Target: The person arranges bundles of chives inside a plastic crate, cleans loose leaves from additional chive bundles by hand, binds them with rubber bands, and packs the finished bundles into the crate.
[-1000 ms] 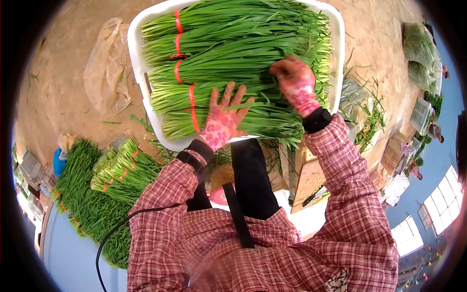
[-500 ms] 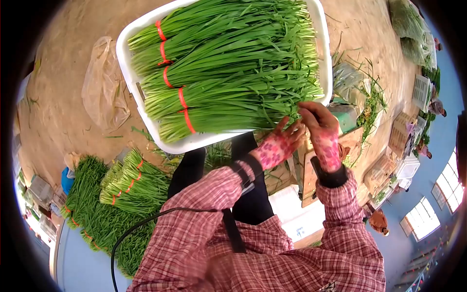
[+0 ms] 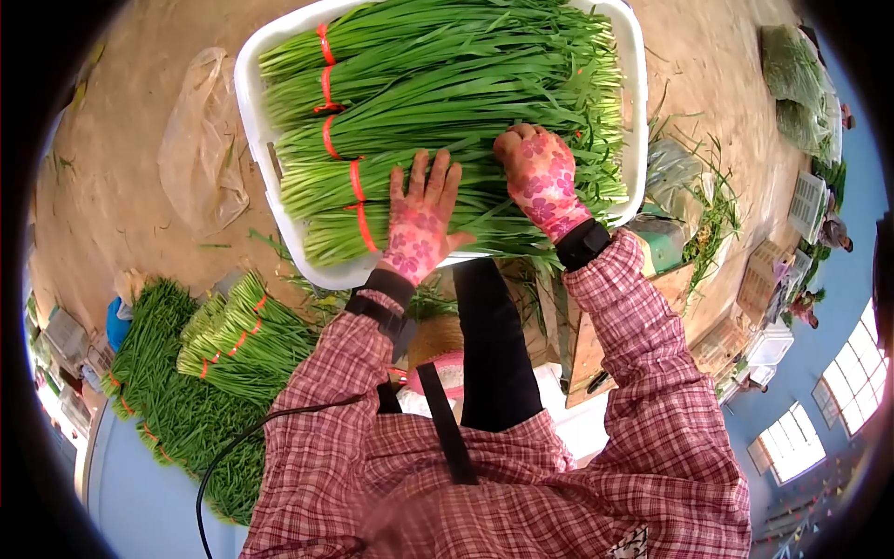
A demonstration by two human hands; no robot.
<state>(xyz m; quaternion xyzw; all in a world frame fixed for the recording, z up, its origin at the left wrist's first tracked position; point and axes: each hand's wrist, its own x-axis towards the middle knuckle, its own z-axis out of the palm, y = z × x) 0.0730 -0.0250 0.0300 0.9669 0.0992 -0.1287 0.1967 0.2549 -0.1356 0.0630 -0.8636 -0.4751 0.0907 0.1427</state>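
Observation:
Several bundles of garlic chives (image 3: pixel 419 102), tied with orange-red bands near their pale stem ends, lie side by side in a white plastic crate (image 3: pixel 287 219). My left hand (image 3: pixel 419 224), in a pink floral glove with bare fingers, rests flat with fingers spread on the near bundles, just right of their bands. To its right my right hand (image 3: pixel 540 177), gloved alike, is closed over the leaves of the near bundles. Its fingers curl under, and what they hold, if anything, is hidden.
More tied chive bundles (image 3: pixel 247 340) are heaped at lower left. A clear plastic bag (image 3: pixel 200 149) lies on the floor left of the crate. Right of it are loose trimmings (image 3: pixel 712 205) and a wooden board (image 3: pixel 596 354). Stacked crates (image 3: pixel 768 275) and people stand farther right.
Both hands have come from the crate's near right corner onto the chives. My left hand has gone left and spread flat; my right has moved up-left and closed.

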